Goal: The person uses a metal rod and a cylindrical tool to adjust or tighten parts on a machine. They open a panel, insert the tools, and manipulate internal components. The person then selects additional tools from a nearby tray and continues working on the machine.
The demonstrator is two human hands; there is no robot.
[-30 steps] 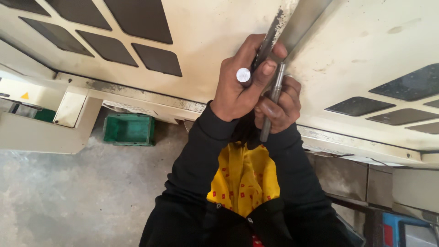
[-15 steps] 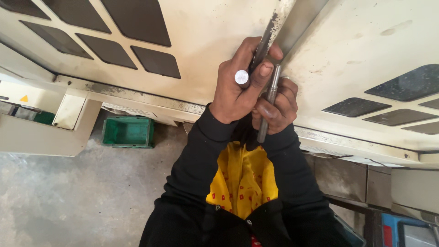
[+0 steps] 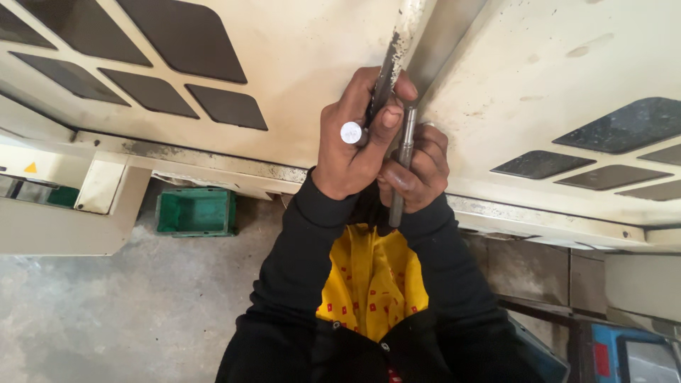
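Below us we see a grey concrete floor (image 3: 92, 312) with a small green plastic bin (image 3: 196, 211) standing open on it, close under the edge of a cream metal casing (image 3: 298, 50) that fills the top of the view. We make out dark grille openings (image 3: 188, 35) set in that casing on both sides, and a small yellow triangle sticker (image 3: 30, 168) at far left. At lower right we see a blue box (image 3: 628, 354) with a red patch.
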